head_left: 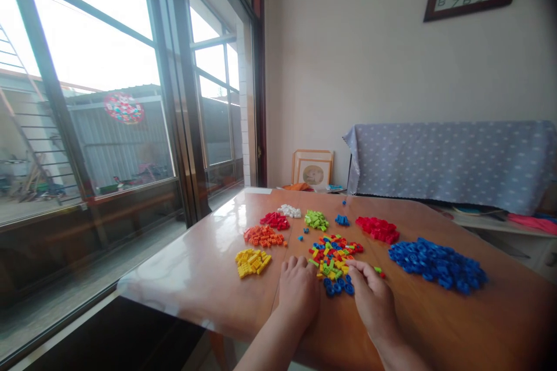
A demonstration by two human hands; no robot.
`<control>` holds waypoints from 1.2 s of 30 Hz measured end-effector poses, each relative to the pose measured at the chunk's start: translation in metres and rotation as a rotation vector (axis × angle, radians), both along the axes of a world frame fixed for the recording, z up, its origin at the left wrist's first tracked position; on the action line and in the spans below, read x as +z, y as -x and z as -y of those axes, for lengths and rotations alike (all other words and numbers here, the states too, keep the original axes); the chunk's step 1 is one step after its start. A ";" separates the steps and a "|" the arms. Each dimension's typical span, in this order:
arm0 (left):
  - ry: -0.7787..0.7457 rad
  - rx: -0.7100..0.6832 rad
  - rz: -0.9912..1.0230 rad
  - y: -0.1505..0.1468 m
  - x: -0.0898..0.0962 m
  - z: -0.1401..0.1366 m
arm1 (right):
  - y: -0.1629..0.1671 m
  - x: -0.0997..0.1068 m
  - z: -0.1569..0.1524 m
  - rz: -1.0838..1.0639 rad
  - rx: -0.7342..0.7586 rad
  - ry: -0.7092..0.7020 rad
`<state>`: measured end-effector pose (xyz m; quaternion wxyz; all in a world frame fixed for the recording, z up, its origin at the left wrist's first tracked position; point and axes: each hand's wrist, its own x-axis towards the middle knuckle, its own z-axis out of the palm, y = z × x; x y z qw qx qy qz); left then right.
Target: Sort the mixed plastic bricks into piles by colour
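My left hand [299, 287] rests on the table, palm down, at the left edge of a mixed pile of small toy building bricks [335, 252]. Its fingers point forward, slightly apart, with the thumb hidden; I see nothing held in it. At the pile's right side, my right hand [372, 293] has thumb and forefinger brought together over yellow bricks. Whether a brick is between those fingertips is too small to tell. Blue round pieces [338, 286] lie between the hands, at the pile's near edge. A green and red piece [380, 272] lies just beyond my right knuckles.
Single-colour piles surround the mixed one on the wooden table [195, 278]: yellow [252, 262], orange [264, 236], red [275, 220], white [289, 211], lime green [316, 220], small blue [342, 220], darker red [378, 229] and large blue [437, 265]. Windows stand left.
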<state>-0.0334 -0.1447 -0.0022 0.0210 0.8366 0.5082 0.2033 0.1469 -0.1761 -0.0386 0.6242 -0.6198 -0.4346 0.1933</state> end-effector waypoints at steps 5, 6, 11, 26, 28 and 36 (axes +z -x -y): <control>0.028 0.006 0.015 0.001 0.005 0.000 | 0.000 0.002 0.001 -0.001 -0.016 0.009; 0.032 0.009 0.018 0.002 0.007 0.001 | 0.000 0.002 0.001 0.000 -0.019 0.008; 0.014 0.122 0.043 0.018 0.013 -0.002 | 0.000 -0.001 0.000 -0.018 -0.010 0.001; -0.082 0.429 0.051 0.100 0.018 -0.039 | 0.002 0.000 -0.001 0.054 0.004 -0.005; -0.072 0.439 0.055 0.100 0.017 -0.039 | 0.002 0.002 -0.001 0.051 0.001 -0.002; -0.141 0.362 0.085 0.076 0.022 -0.028 | 0.005 0.008 0.000 0.009 -0.052 -0.059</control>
